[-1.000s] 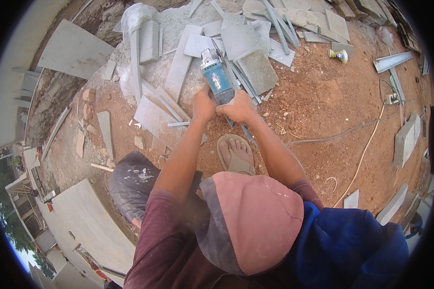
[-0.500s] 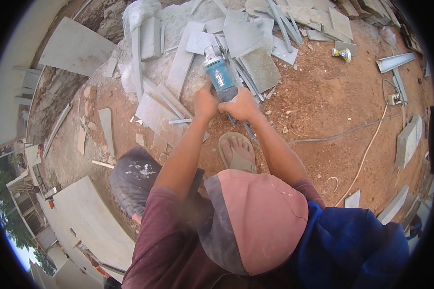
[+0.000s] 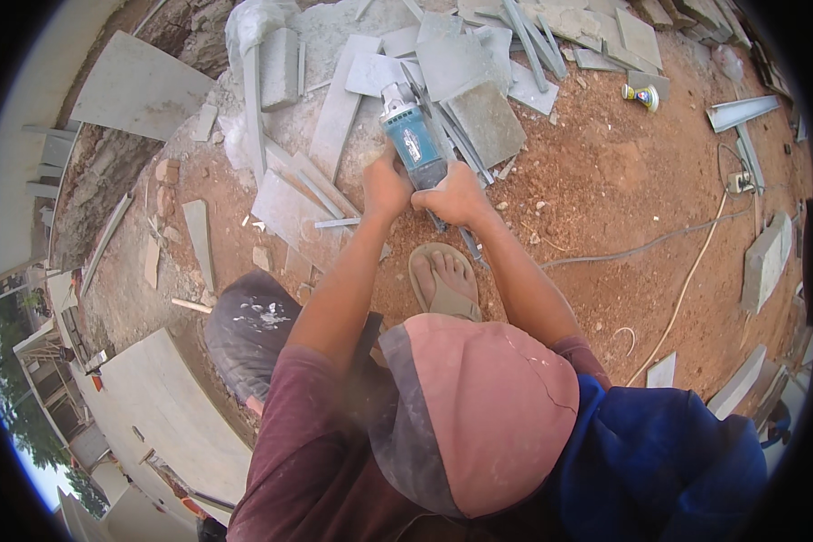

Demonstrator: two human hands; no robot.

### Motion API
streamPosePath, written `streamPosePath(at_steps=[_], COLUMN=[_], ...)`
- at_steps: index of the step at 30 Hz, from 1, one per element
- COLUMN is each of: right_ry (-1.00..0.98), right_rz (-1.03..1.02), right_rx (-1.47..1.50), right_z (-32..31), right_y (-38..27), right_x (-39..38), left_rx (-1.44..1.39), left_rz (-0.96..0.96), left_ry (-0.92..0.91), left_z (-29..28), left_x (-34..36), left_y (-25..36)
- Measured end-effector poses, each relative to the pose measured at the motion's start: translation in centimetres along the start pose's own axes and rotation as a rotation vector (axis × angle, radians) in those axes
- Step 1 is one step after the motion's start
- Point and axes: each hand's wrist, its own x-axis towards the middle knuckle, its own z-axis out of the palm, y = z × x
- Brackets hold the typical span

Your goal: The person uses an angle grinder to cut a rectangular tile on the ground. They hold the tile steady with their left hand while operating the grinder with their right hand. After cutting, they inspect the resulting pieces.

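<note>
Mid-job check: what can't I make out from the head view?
- Left hand fingertips: head view, hidden by the hand itself and the teal grinder.
- Grinder's underside: head view, turned away from the camera.
- Heel of the sandalled foot: head view, covered by the cap.
- Blue item at the right rim: head view, too small and dim.

The left hand and right hand grip a teal power tool. Beyond them lies a grey slab, on their near side a sandalled foot, and off to their right a grey cable.
</note>
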Motion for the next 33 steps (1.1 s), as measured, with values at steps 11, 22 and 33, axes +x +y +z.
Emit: streamPosePath(at_steps=[11,22,33], right_ry=[0.030,0.035,0.023], right_rz=[0.004,-0.023,-0.019], right_rx=[-0.001,0.016,0.014], right_z=[0.0,-0.2,-0.2], right_y=[0.3,0.4,1.6], right_x=[-0.8,-1.7,-2.2], left_rx=[0.013,-0.006,0.022], left_rz=[0.000,-0.027,-0.024], left_ry=[0.002,0.002,0.008], left_z=[0.2,0.1,0.0], left_x=[0.0,-0.1,-0.4], left_y=[0.0,0.4,0.7])
